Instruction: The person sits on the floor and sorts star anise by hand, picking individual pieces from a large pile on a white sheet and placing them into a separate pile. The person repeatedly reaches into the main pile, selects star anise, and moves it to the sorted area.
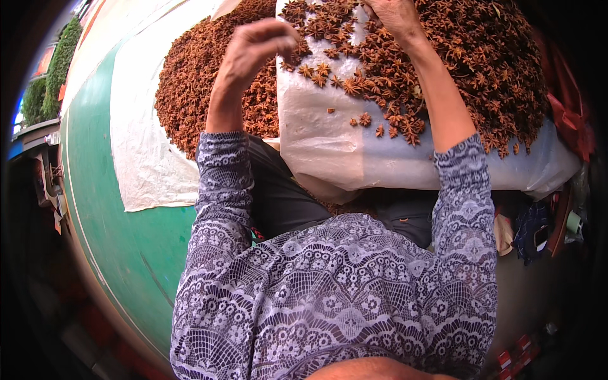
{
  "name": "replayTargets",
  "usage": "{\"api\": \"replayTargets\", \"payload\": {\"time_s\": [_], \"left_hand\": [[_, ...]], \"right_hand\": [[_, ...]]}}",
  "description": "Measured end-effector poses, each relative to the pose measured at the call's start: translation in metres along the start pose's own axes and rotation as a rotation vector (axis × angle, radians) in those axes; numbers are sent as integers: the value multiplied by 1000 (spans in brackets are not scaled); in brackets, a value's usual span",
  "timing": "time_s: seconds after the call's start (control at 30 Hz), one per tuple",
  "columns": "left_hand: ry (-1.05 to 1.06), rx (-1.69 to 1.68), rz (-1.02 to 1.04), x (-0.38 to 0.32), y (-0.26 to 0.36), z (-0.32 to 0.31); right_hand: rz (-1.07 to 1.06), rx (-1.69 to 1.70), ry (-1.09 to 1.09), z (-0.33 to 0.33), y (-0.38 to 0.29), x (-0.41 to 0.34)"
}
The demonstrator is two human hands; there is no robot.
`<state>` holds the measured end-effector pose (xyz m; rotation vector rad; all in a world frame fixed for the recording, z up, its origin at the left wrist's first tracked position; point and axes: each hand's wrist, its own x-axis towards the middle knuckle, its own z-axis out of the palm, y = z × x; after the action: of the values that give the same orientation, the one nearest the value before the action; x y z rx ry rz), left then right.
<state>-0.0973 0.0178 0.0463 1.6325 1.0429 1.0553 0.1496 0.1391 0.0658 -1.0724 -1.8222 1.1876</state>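
My left hand (259,47) is blurred, its fingers curled, above the left edge of a plastic-covered surface (318,137). Whether anything sits between its fingertips does not show. At the top edge of the view, my right hand (392,19) reaches down to the star anise (380,71) spread on the plastic; its fingertips are partly cut off. Several loose star anise pods (351,86) lie apart on the bare plastic between my hands. A thick heap of darker star anise (479,71) covers the right side. Under my left forearm spreads a large lower pile of reddish-brown star anise (190,90).
The lower pile rests on a white sheet (137,166) over a green floor (99,190) with a white line. Red plastic (567,118) hangs at the far right. Below it are a dark blue cloth (527,232) and a phone-like object (540,237). My legs (285,199) are beneath the surface's front edge.
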Motion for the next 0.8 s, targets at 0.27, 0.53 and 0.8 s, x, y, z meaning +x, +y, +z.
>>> {"api": "replayTargets", "payload": {"time_s": [0.27, 0.53, 0.8], "left_hand": [[217, -84, -82, 21, 2, 34], [460, 777, 113, 39, -5, 49], [346, 1387, 199, 20, 9, 46]], "right_hand": [[-215, -160, -49, 42, 13, -8], [-171, 208, 1, 59, 20, -10], [-74, 336, -1097, -22, -27, -78]]}}
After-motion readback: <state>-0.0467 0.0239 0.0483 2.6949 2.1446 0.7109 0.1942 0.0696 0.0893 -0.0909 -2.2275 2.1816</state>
